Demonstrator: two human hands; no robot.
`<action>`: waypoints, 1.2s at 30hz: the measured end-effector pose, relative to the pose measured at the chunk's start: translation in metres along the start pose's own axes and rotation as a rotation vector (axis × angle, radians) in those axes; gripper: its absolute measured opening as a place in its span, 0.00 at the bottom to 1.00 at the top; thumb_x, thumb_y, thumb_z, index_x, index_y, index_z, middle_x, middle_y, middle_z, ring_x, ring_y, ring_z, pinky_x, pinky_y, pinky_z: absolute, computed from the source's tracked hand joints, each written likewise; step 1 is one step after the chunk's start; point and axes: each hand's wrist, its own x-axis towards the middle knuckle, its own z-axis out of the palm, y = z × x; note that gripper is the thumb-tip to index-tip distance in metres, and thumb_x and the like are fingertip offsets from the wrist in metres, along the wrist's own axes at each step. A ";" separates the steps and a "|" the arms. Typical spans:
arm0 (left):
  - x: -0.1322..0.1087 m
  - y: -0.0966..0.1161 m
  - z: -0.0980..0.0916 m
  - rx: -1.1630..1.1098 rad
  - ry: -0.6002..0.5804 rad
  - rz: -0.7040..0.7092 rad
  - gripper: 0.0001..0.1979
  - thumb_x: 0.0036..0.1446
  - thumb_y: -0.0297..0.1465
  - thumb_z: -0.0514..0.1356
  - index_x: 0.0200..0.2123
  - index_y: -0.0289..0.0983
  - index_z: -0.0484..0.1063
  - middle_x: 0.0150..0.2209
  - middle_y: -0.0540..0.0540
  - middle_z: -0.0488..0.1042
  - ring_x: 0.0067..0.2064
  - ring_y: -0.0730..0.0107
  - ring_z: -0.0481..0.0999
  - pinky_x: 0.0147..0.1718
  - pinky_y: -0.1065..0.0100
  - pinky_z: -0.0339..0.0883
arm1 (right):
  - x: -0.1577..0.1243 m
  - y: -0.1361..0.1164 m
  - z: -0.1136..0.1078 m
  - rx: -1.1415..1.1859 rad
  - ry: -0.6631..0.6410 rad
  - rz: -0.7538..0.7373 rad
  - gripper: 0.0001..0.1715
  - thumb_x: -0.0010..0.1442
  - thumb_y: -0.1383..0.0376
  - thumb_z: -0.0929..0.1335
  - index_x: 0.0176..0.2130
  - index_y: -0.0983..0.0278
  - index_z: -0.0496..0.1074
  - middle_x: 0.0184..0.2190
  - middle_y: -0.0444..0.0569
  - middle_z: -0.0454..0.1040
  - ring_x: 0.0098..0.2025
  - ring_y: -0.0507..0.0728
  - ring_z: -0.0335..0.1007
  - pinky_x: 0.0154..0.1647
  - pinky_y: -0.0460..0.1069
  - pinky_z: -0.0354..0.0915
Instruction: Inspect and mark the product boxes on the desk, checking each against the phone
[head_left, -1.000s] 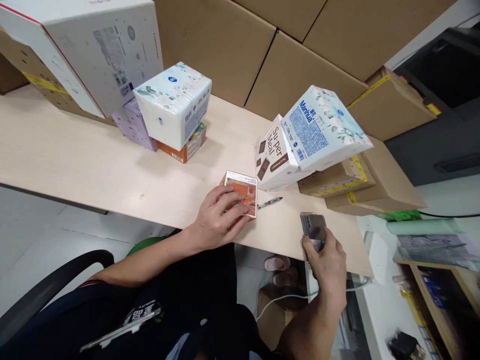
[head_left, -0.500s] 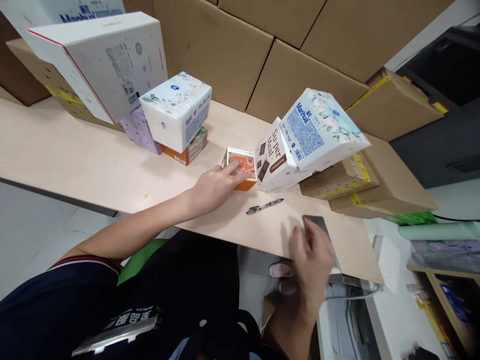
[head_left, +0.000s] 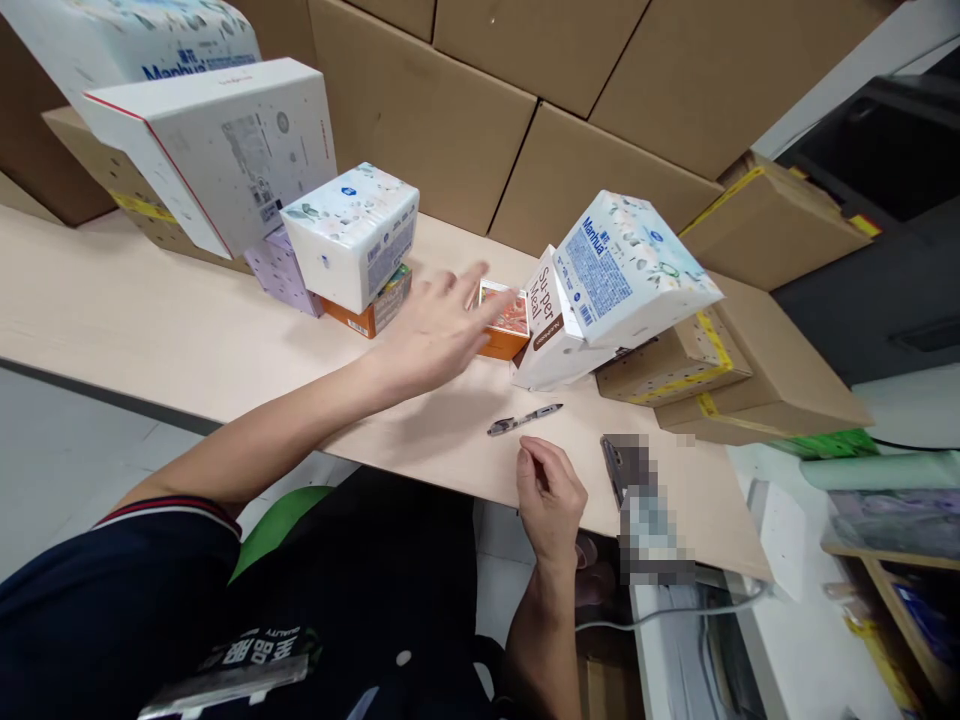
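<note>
- Placement of the small orange cardboard box with a white-bordered picture on top [head_left: 506, 344] looks done to me: it sits flat on the pale wood-grained table [head_left: 187, 345], just beside the white brown-lettered carton [head_left: 551, 350]; I cannot tell whether they touch
- Neither of my hands grasps anything I can see, so I judge this handling of the box to be at or near its end
- Left lying loose are the slim grey-and-black pen [head_left: 525, 419], nearer me than the box, and the dark flat phone [head_left: 626, 470], partly blurred out, by the table's near edge
- How much more there is to do, I cannot tell from this
- My left hand [head_left: 431, 335] is spread, its fingers blurred, reaching over the box's left side and across part of its top; whether a fingertip rests on it, I cannot make out
- My right hand [head_left: 553, 495] is folded loosely, thumb in against the forefinger, with nothing showing in it; it hangs at the table's near edge between pen and phone, well apart from the box
</note>
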 end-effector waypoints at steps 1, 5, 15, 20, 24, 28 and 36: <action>-0.007 -0.007 -0.012 0.012 0.135 -0.033 0.30 0.65 0.35 0.63 0.69 0.45 0.64 0.72 0.34 0.56 0.63 0.34 0.64 0.60 0.33 0.58 | 0.000 0.000 0.000 0.003 -0.001 0.003 0.09 0.69 0.66 0.68 0.45 0.62 0.80 0.42 0.54 0.84 0.43 0.57 0.82 0.39 0.51 0.79; -0.033 -0.045 -0.039 0.050 0.482 -0.317 0.46 0.51 0.46 0.75 0.69 0.46 0.62 0.74 0.42 0.47 0.68 0.35 0.48 0.69 0.32 0.41 | 0.001 0.000 0.000 0.003 -0.005 0.037 0.10 0.69 0.64 0.68 0.44 0.61 0.80 0.41 0.53 0.84 0.41 0.57 0.82 0.36 0.50 0.78; -0.055 -0.073 -0.025 -0.117 0.527 -0.578 0.43 0.44 0.46 0.79 0.62 0.41 0.71 0.54 0.39 0.64 0.59 0.43 0.66 0.63 0.33 0.63 | 0.001 -0.001 0.001 0.017 0.000 0.093 0.11 0.69 0.62 0.68 0.43 0.62 0.81 0.40 0.53 0.84 0.41 0.57 0.82 0.37 0.51 0.77; -0.099 -0.047 -0.049 -0.238 0.564 -0.227 0.36 0.52 0.41 0.75 0.64 0.45 0.70 0.55 0.41 0.71 0.58 0.48 0.70 0.43 0.52 0.80 | -0.001 0.001 0.001 0.040 -0.005 0.130 0.12 0.68 0.61 0.68 0.43 0.61 0.81 0.40 0.53 0.84 0.41 0.58 0.81 0.38 0.52 0.77; -0.119 -0.034 -0.046 -0.430 0.370 0.005 0.32 0.56 0.38 0.72 0.63 0.48 0.72 0.55 0.41 0.72 0.55 0.52 0.75 0.51 0.52 0.78 | -0.002 -0.001 0.003 0.051 0.025 0.187 0.11 0.68 0.61 0.68 0.44 0.61 0.81 0.41 0.53 0.83 0.41 0.57 0.81 0.40 0.52 0.77; -0.128 -0.038 -0.013 -0.593 0.100 -0.043 0.27 0.64 0.39 0.66 0.65 0.48 0.69 0.58 0.40 0.71 0.59 0.54 0.75 0.57 0.54 0.76 | 0.000 -0.010 0.010 0.060 0.023 0.153 0.11 0.68 0.63 0.68 0.45 0.62 0.81 0.41 0.53 0.83 0.41 0.57 0.81 0.39 0.50 0.76; -0.143 -0.026 0.023 -0.823 0.294 -0.387 0.35 0.66 0.54 0.58 0.69 0.42 0.62 0.56 0.35 0.73 0.51 0.54 0.79 0.46 0.55 0.79 | 0.005 -0.021 0.032 0.116 0.096 0.142 0.16 0.71 0.60 0.65 0.51 0.61 0.78 0.46 0.55 0.82 0.46 0.60 0.80 0.46 0.57 0.77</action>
